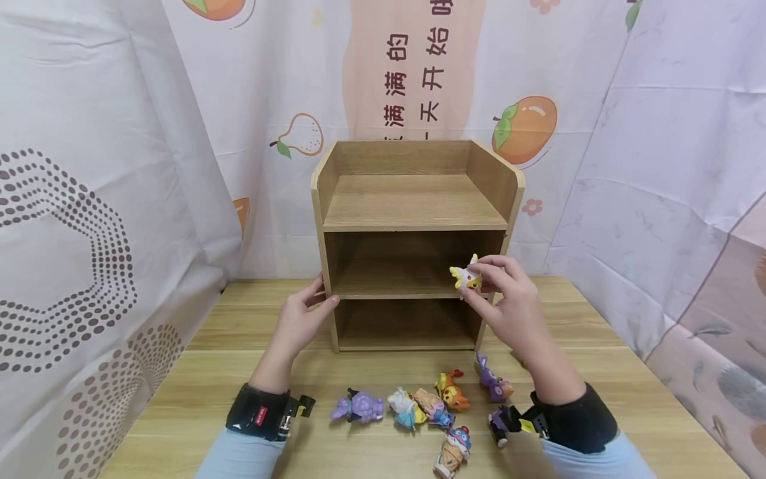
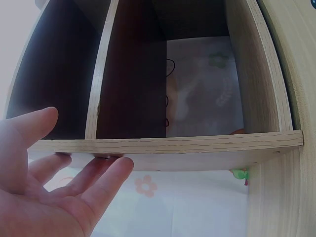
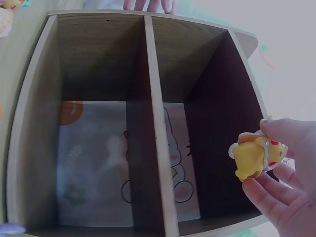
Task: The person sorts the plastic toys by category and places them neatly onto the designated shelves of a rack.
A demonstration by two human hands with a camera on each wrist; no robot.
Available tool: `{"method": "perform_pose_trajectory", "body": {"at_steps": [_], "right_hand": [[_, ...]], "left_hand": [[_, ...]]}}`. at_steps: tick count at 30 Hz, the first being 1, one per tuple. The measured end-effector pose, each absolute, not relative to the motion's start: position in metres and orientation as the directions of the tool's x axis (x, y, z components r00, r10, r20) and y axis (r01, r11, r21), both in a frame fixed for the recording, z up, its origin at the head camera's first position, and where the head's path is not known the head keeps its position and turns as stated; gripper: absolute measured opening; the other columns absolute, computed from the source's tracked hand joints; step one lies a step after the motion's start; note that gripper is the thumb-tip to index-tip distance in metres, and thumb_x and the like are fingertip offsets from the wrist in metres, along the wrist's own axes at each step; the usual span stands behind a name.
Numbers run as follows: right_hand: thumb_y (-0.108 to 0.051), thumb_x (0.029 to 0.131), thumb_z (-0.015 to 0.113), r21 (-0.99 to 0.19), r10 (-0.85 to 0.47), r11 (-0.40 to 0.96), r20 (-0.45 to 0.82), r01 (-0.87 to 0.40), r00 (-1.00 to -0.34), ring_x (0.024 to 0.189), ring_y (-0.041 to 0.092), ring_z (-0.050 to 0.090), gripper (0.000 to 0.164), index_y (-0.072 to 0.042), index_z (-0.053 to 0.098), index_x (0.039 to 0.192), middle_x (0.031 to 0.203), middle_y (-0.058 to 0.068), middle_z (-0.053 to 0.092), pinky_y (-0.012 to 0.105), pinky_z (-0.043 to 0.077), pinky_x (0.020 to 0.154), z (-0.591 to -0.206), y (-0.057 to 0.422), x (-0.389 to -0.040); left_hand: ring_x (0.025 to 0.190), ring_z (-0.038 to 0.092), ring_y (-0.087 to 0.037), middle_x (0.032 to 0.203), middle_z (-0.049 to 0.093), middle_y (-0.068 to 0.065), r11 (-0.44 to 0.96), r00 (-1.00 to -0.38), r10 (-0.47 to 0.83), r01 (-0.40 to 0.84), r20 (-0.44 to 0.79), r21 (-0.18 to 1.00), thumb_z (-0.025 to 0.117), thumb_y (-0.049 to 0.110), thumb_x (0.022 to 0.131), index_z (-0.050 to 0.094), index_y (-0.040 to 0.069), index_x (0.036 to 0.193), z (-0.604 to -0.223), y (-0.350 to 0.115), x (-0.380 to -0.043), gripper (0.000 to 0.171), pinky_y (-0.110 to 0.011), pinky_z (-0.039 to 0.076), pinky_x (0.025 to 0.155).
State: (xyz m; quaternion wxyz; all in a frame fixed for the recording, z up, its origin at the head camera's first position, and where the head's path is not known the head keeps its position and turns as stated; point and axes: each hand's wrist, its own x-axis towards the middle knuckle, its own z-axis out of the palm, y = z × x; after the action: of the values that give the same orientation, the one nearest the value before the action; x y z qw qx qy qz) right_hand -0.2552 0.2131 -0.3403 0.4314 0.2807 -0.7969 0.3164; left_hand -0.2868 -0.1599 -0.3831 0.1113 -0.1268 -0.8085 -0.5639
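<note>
My right hand [image 1: 509, 303] pinches a small yellow-and-white toy figurine [image 1: 468, 277] between thumb and fingers, in front of the middle compartment of a wooden shelf unit [image 1: 413, 203]. In the right wrist view the figurine [image 3: 251, 157] shows a yellow body, white trim and red spots. Against the unit's left side lies my left hand [image 1: 300, 319]. Its fairly straight fingers [image 2: 106, 182] touch the outer side panel, while the thumb is by the front edge.
Several toy figurines lie on the wooden table before the unit: a purple one [image 1: 359, 406], a white-and-blue one [image 1: 407, 409], an orange one [image 1: 451, 391], one with a cone-shaped body [image 1: 453, 452] and another purple one [image 1: 492, 379]. A printed curtain [image 1: 263, 80] hangs behind.
</note>
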Motion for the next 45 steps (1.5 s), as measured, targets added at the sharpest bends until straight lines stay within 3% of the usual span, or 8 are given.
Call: {"method": "perform_pose_trajectory", "body": {"at_steps": [9, 16, 29, 40, 45], "right_hand": [[0.001, 0.074, 0.090, -0.183, -0.179, 0.620, 0.914, -0.763, -0.365, 0.077, 0.018, 0.064, 0.039, 0.000, 0.074, 0.110, 0.111, 0.016, 0.063, 0.015, 0.055, 0.074, -0.313, 0.210, -0.260], [0.002, 0.072, 0.091, -0.199, -0.117, 0.622, 0.933, -0.757, -0.341, 0.078, 0.022, 0.068, 0.041, 0.000, 0.076, 0.110, 0.113, 0.016, 0.064, 0.012, 0.054, 0.076, -0.296, 0.206, -0.262], [-0.003, 0.078, 0.088, -0.223, -0.065, 0.623, 0.940, -0.750, -0.334, 0.082, 0.023, 0.071, 0.039, 0.005, 0.074, 0.113, 0.114, 0.019, 0.061, 0.015, 0.055, 0.081, -0.271, 0.202, -0.267], [-0.008, 0.080, 0.088, -0.294, 0.009, 0.637, 0.927, -0.713, -0.374, 0.087, 0.026, 0.073, 0.039, 0.001, 0.074, 0.115, 0.116, 0.016, 0.061, 0.015, 0.055, 0.080, -0.260, 0.195, -0.276], [-0.009, 0.082, 0.087, -0.301, 0.012, 0.652, 0.922, -0.696, -0.387, 0.087, 0.027, 0.074, 0.038, 0.003, 0.073, 0.115, 0.115, 0.017, 0.060, 0.021, 0.058, 0.078, -0.254, 0.195, -0.283]], "left_hand": [[0.127, 0.057, -0.039, 0.148, 0.052, -0.021, 0.332, -0.939, 0.083, 0.342, 0.334, 0.879, 0.072, 0.024, 0.097, 0.044, 0.005, 0.154, -0.384, -0.160, -0.289, 0.066, -0.048, 0.054, 0.096], [0.126, 0.058, -0.037, 0.148, 0.052, -0.020, 0.341, -0.939, 0.081, 0.341, 0.334, 0.876, 0.072, 0.025, 0.097, 0.044, 0.005, 0.153, -0.383, -0.162, -0.289, 0.066, -0.048, 0.054, 0.096], [0.126, 0.059, -0.036, 0.148, 0.052, -0.018, 0.333, -0.940, 0.080, 0.339, 0.331, 0.880, 0.072, 0.026, 0.097, 0.045, 0.007, 0.153, -0.382, -0.161, -0.287, 0.066, -0.048, 0.053, 0.096], [0.126, 0.059, -0.035, 0.150, 0.051, -0.017, 0.337, -0.945, 0.077, 0.325, 0.318, 0.884, 0.072, 0.026, 0.097, 0.045, 0.008, 0.153, -0.386, -0.160, -0.286, 0.065, -0.047, 0.054, 0.096], [0.127, 0.058, -0.036, 0.149, 0.051, -0.019, 0.338, -0.943, 0.080, 0.330, 0.323, 0.881, 0.072, 0.027, 0.098, 0.043, 0.008, 0.154, -0.386, -0.160, -0.287, 0.066, -0.047, 0.053, 0.097]]}}
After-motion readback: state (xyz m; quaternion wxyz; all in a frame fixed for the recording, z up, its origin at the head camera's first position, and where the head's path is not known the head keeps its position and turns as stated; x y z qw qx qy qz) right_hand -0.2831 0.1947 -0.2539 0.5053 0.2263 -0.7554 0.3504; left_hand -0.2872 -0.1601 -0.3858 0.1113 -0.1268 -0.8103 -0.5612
